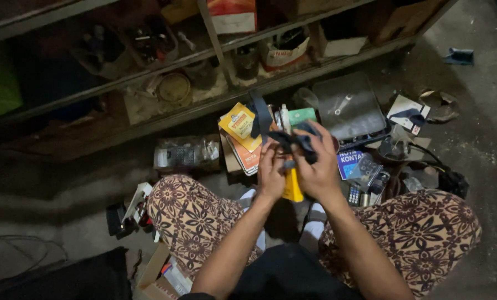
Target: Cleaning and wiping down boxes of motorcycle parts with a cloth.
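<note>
Both your hands grip the dark blue cloth strap (294, 141) — left hand (272, 172) pinching its lower end, right hand (315, 172) wrapped around it — just above the yellow-handled tool (293, 186).

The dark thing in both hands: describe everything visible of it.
The dark object looks black, with a navy tint, and irregular in shape, with strap-like or lobed parts sticking out left and right. Its material is hard to tell in the dim light; it could be plastic or rubber. It is held up above the cluttered floor, in front of the knees. The left hand pinches its lower left side, and the right hand wraps its right side. A yellow piece hangs just below it.
</note>
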